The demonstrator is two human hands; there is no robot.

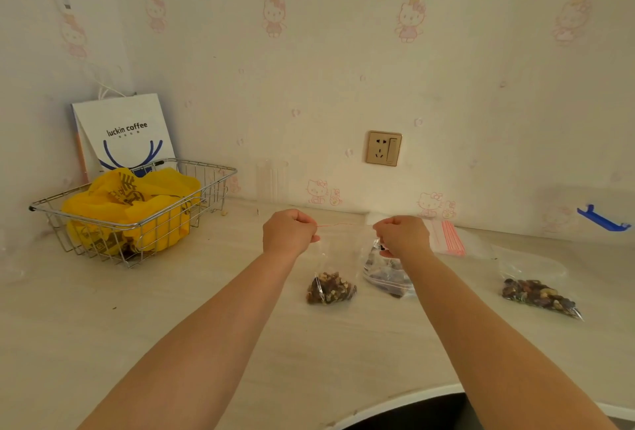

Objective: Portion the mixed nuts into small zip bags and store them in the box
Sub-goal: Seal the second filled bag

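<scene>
Left hand (289,231) and right hand (402,235) raised over table (171,309), fingers of each pinching opposite top corners of a small zip bag (331,287) of mixed nuts, bag hanging between them, filled bag (539,295) lying at right, wire basket (137,209) at left.

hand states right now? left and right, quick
Left hand: pinching the left end of the zip bag top.
Right hand: pinching the right end of the same bag top.
</scene>
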